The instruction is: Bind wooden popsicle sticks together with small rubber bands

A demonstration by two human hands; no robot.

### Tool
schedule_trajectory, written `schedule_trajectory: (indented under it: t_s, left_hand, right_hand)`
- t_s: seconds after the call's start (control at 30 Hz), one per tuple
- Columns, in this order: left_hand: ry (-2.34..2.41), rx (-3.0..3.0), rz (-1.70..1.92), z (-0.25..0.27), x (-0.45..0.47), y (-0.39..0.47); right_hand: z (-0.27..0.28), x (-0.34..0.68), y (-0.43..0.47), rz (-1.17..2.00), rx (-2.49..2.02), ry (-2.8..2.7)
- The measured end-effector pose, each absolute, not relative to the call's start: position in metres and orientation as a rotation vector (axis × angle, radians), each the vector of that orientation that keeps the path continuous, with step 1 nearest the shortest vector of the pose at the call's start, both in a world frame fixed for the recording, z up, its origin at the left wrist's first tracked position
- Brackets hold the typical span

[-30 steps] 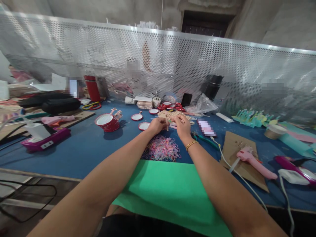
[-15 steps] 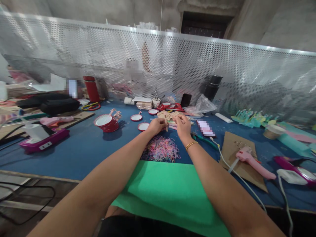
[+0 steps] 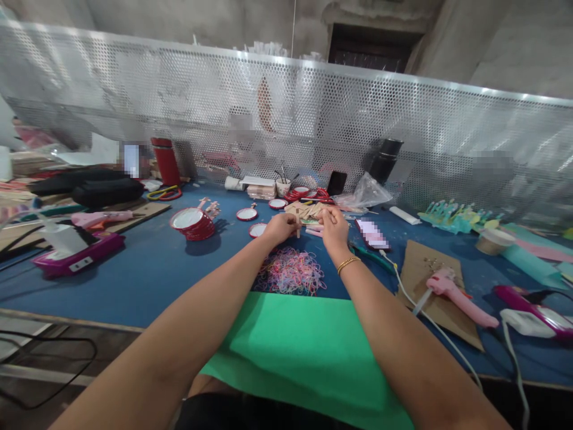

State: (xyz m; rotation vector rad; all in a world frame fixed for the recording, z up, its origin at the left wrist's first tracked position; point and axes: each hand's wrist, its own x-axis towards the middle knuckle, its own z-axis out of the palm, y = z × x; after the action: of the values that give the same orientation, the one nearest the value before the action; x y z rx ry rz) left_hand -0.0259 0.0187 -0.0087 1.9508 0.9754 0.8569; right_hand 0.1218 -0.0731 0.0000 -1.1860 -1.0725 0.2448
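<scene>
Between the fingertips of my left hand stands a short, flat wooden stick, held nearly upright. To its right, my right hand is closed in a pinch; whatever sits between its fingertips is too small to make out. Just beyond both hands lies a pile of pale wooden sticks. A heap of colourful small rubber bands spreads on the blue table between my forearms. Beside my left hand lies a round red-rimmed white piece, partly covered by the hand.
A stack of red-rimmed round pieces stands left. On the right are a phone, teal-handled pliers and a pink glue gun on cardboard. Purple power strips sit on both sides. A perforated metal screen closes the back.
My hands have drawn slightly apart: the left has shifted a little left with the stick, the right a little to the right.
</scene>
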Motion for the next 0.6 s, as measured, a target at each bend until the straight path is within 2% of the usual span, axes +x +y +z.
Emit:
schedule_trajectory:
  t_s: [0.6]
  left_hand:
    - [0.851, 1.819, 0.769, -0.001, -0.023, 0.004]
  right_hand:
    - [0.003, 0.111, -0.074, 0.433, -1.125, -0.988]
